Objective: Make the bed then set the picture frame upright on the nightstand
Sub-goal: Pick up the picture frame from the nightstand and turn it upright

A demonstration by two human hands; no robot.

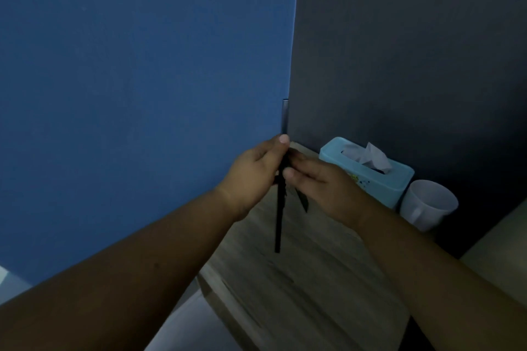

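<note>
A thin black picture frame [279, 219] is seen edge-on, held upright above the wooden nightstand [310, 282]. My left hand [251, 177] grips its upper part from the left, thumb at the top edge. From the right, my right hand [322, 185] pinches the frame, and its fingers touch a dark stand flap [302, 199] that juts out behind it. The frame's face is hidden from this angle. No bed is in view.
A light blue tissue box [370, 177] with a tissue sticking out stands at the nightstand's back right, and a white cup [427, 204] is beside it. A blue wall fills the left and a dark panel the right.
</note>
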